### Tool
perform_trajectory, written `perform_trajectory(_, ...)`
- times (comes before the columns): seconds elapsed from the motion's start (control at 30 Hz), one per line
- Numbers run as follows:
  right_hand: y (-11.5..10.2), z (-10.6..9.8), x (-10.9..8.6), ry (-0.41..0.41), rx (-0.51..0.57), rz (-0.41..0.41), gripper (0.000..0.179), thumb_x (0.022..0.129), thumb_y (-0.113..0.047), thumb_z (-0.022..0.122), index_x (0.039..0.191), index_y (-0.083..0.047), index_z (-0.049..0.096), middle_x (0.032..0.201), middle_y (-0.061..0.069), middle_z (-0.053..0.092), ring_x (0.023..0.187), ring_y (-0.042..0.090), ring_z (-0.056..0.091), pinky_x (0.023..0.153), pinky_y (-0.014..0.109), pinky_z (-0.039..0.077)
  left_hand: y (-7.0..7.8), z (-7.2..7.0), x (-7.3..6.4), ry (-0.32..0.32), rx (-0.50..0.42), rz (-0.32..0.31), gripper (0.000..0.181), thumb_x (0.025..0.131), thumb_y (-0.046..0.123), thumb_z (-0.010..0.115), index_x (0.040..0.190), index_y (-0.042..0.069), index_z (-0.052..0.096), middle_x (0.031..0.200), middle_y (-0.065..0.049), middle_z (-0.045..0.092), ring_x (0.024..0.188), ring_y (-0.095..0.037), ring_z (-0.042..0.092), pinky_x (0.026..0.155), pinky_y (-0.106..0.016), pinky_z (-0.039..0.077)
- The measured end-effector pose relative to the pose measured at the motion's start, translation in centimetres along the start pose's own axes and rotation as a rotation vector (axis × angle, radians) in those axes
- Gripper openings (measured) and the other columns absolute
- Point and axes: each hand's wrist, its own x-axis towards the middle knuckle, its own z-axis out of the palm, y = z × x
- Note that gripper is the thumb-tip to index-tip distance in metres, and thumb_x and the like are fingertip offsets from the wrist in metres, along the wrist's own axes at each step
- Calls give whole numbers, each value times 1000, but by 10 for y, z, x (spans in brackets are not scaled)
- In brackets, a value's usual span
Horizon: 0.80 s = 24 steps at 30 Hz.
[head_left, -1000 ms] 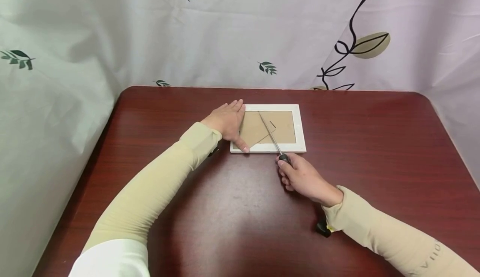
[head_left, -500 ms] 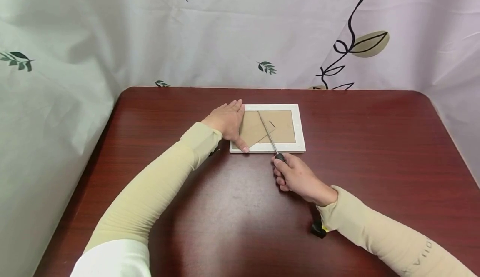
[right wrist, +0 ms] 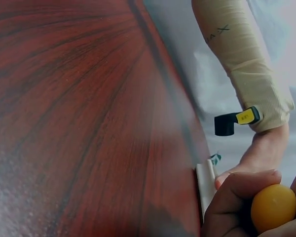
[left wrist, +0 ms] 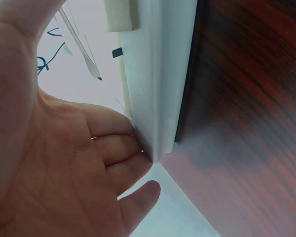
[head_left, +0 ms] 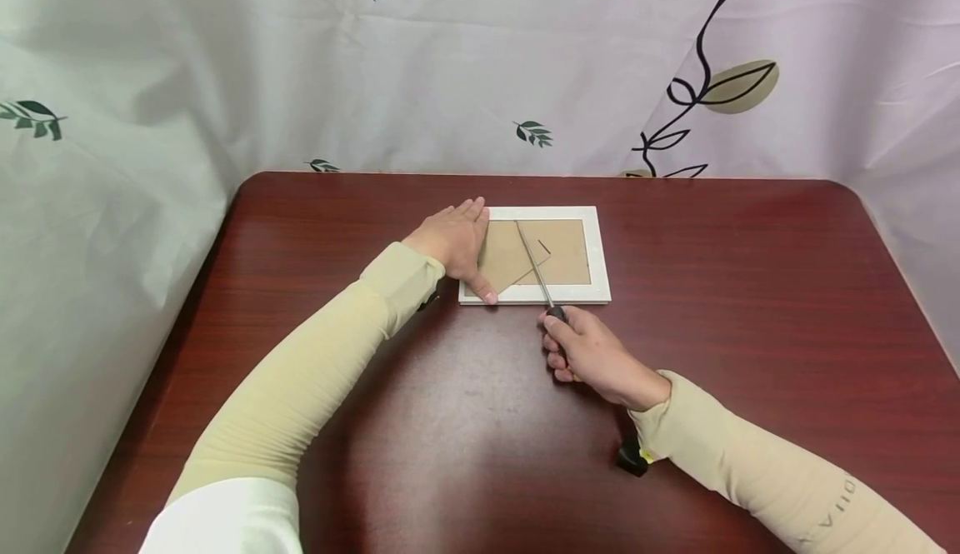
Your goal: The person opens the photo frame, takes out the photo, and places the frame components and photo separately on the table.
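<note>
A white picture frame (head_left: 598, 258) lies on the table, its brown backing board (head_left: 572, 267) facing up. My left hand (head_left: 456, 246) rests on the frame's left side, fingers extended and thumb on the near edge. My right hand (head_left: 600, 356) grips a screwdriver (head_left: 535, 265) from the near side. Its metal shaft slants across the backing, and the tip sits at the far inner edge. The yellow handle end (right wrist: 274, 208) pokes out of the fist in the right wrist view. The left wrist view shows the flat screwdriver tip (left wrist: 92, 68) beside the frame's inner edge.
The dark red wooden table (head_left: 750, 304) surrounds the frame. A pale curtain (head_left: 465, 62) with leaf prints hangs behind its far edge. A black wrist camera (head_left: 632, 458) hangs under my right sleeve, low over the table.
My right hand has shifted slightly left with the screwdriver, so the handle swings left while the tip stays at the far inner edge. The left hand and frame keep their place.
</note>
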Motion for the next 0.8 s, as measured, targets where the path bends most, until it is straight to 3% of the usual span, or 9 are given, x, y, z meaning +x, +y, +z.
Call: perform_trajectory(0.8,-1,0,3,-15,64,7,18,110,-12,31,110,4,39,73,1,38,54,8,35,43,19,30,0,-1,0,-1,9,16,147,61,76,80,158,-6,7,167,-20,2,154,-30,4,124,-37,8)
